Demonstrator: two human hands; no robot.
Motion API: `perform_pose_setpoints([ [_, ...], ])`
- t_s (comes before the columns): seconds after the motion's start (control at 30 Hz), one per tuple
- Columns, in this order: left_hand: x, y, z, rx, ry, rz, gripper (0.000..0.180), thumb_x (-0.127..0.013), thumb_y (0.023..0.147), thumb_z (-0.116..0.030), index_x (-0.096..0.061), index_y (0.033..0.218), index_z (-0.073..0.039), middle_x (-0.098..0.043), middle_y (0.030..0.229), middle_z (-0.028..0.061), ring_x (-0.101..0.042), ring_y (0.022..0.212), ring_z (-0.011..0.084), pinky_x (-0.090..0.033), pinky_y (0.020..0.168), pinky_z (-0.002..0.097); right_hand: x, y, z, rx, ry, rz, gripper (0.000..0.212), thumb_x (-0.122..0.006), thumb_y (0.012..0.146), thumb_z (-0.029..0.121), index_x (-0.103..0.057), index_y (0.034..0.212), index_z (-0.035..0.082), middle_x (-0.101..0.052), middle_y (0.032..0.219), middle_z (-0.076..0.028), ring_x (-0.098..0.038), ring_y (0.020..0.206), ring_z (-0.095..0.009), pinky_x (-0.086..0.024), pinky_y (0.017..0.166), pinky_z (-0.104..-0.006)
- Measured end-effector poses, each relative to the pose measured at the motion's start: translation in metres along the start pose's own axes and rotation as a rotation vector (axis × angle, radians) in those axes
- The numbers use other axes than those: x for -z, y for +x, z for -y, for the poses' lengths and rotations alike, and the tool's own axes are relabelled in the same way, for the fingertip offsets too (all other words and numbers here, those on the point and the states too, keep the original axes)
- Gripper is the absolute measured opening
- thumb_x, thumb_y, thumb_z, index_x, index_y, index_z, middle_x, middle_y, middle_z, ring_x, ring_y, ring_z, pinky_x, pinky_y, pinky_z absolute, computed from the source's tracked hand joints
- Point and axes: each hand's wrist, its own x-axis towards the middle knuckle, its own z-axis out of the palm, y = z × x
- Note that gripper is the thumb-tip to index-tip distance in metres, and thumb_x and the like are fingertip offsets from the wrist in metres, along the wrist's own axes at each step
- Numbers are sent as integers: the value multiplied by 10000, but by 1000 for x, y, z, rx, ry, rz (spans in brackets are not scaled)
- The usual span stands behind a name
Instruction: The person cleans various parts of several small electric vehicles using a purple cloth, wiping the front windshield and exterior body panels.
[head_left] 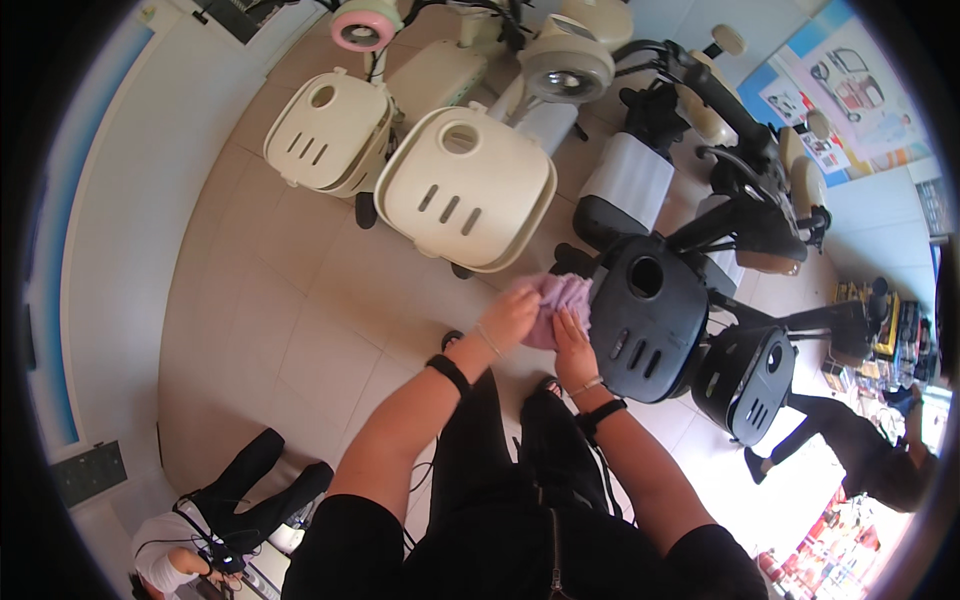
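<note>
Both of my hands meet on a crumpled lilac cloth [563, 300] in front of me, held above the floor. My left hand [512, 313] is closed on the cloth's left side, its fingers slightly blurred. My right hand [573, 352] grips the lower right part, with the fingers pressed against the fabric. Just right of the cloth is a dark grey scooter basket [650, 325] with a round hole and slots in its lid. A larger cream basket [465, 190] hangs on another scooter ahead of my hands.
A smaller cream basket [330, 135] is at the far left, and a black basket [745, 385] at the right. Scooters stand in a row on the tiled floor [260, 270]. One person [215, 520] sits at the lower left; another person [860, 440] is at the right near shelves [890, 330].
</note>
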Motion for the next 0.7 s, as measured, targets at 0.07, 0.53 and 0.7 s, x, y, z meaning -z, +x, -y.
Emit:
perform_pose_setpoints([
  [0.07, 28, -14, 42, 29, 63, -38, 200, -563, 750, -77, -654, 899, 22, -593, 1056, 103, -548, 1089, 286, -474, 932, 361, -18, 43, 29, 36, -1, -14, 511, -468, 773, -42, -488, 1281, 9, -448, 1379, -150, -409, 1296, -339, -409, 1015, -385],
  [0.53, 25, -84, 214, 421, 184, -23, 247, -545, 809, -72, -647, 1014, 19, -595, 1128, 122, -535, 1133, 289, -468, 934, 375, -134, 193, 101, -28, -92, 145, 475, -480, 783, -32, -486, 1257, -17, -442, 1364, -160, -389, 1298, -364, -388, 1042, -384],
  [0.7, 42, -88, 197, 273, 163, 119, 293, -529, 811, -111, -629, 1061, 5, -589, 1160, 96, -509, 1167, 273, -442, 966, 374, -142, 175, 101, -53, -52, 92, 520, -447, 764, -87, -473, 1278, -7, -435, 1370, -179, -374, 1299, -397, -367, 1059, -402],
])
